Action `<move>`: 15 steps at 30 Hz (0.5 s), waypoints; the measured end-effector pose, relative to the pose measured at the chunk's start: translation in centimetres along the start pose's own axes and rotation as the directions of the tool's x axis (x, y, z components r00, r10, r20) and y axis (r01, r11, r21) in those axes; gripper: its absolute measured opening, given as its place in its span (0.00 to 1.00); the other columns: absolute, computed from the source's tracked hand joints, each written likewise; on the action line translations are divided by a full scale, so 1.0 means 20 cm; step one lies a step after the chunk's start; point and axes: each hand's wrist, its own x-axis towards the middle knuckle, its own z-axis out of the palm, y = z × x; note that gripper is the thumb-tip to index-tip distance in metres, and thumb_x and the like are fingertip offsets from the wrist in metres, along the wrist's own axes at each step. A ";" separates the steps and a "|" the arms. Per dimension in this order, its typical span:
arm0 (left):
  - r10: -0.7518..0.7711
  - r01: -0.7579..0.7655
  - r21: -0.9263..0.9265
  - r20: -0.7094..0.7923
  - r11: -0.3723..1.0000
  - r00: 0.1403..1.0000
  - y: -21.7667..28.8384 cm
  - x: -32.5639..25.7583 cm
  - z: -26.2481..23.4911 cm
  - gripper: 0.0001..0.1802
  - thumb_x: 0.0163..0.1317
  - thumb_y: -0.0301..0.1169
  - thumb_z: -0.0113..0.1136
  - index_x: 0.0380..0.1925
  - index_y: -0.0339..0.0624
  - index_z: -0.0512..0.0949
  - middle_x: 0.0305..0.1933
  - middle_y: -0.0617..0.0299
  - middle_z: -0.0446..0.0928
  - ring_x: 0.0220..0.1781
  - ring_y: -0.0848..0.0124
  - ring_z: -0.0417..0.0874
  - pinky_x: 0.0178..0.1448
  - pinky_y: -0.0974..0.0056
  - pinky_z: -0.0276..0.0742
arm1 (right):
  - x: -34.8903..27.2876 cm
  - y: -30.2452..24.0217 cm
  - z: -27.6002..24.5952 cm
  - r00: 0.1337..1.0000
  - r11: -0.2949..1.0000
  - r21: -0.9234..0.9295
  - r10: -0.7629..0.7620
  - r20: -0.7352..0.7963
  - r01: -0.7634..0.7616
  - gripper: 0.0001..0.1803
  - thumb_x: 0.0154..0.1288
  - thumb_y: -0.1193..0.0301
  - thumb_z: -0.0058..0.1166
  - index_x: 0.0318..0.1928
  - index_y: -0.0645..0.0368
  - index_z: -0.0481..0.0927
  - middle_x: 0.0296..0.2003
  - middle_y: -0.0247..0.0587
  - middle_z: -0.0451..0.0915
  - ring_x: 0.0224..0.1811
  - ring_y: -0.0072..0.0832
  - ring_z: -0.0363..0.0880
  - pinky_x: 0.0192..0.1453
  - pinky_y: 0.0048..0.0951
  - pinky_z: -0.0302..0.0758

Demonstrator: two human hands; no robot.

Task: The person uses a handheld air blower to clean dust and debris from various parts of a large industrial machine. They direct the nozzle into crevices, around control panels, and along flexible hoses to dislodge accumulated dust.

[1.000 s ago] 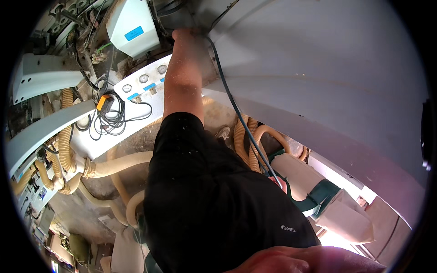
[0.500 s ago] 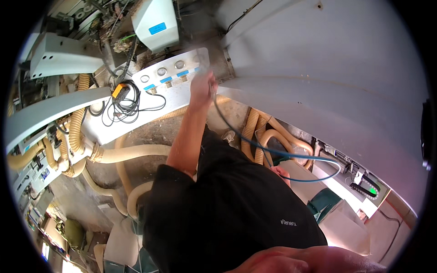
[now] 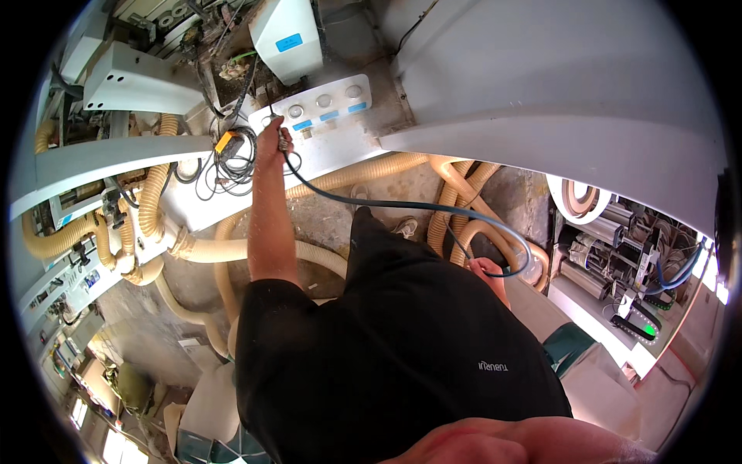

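My left hand (image 3: 273, 145) is closed around an air blow gun (image 3: 284, 144), whose body the fingers mostly hide. Its thin dark nozzle (image 3: 270, 99) points away from me, over the left end of a white gauge panel (image 3: 340, 83). From the gun a dark blue air hose (image 3: 402, 204) runs right and loops back. The hose passes by my right hand (image 3: 485, 269), whose fingers are curled on it beside my body. Round gauges (image 3: 324, 100) with blue labels line the panel, and the leftmost part is covered by my left hand.
A coiled black cable (image 3: 236, 164) with an orange tag lies left of my hand. Ribbed beige ducts (image 3: 363, 170) cross the floor below the machine. A large grey panel (image 3: 556, 77) fills the upper right. Exposed machinery (image 3: 610, 247) stands at the right.
My left hand has moved left along the gauge panel with the blow gun, from its right end to its left end. The hose trails after it. My view has shifted slightly.
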 end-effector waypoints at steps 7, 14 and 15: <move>-0.075 0.051 0.347 0.058 0.937 0.995 0.33 0.35 -0.07 0.14 0.70 0.39 0.59 0.27 0.47 0.72 0.12 0.62 0.72 0.09 0.68 0.69 0.10 0.63 0.65 | -0.08 0.14 0.03 0.998 1.000 -0.008 0.000 -0.062 0.000 0.16 0.72 0.61 0.60 0.34 0.63 0.83 0.25 0.37 0.80 0.30 0.23 0.78 0.36 0.29 0.73; -0.096 0.064 0.610 0.020 0.790 0.995 0.46 0.55 0.04 0.13 0.68 0.42 0.62 0.27 0.51 0.74 0.16 0.68 0.72 0.19 0.72 0.75 0.25 0.56 0.73 | -0.11 0.14 0.06 0.999 0.996 -0.094 0.000 -0.042 -0.004 0.15 0.72 0.61 0.60 0.34 0.60 0.84 0.27 0.36 0.82 0.30 0.24 0.80 0.36 0.30 0.74; -0.092 0.063 0.605 0.018 0.794 0.996 0.47 0.56 0.05 0.13 0.69 0.41 0.62 0.26 0.52 0.74 0.15 0.68 0.72 0.17 0.73 0.74 0.23 0.59 0.71 | -0.13 0.11 0.07 0.998 0.995 -0.097 0.015 -0.067 -0.022 0.14 0.72 0.61 0.60 0.34 0.60 0.84 0.27 0.36 0.82 0.30 0.24 0.80 0.37 0.30 0.74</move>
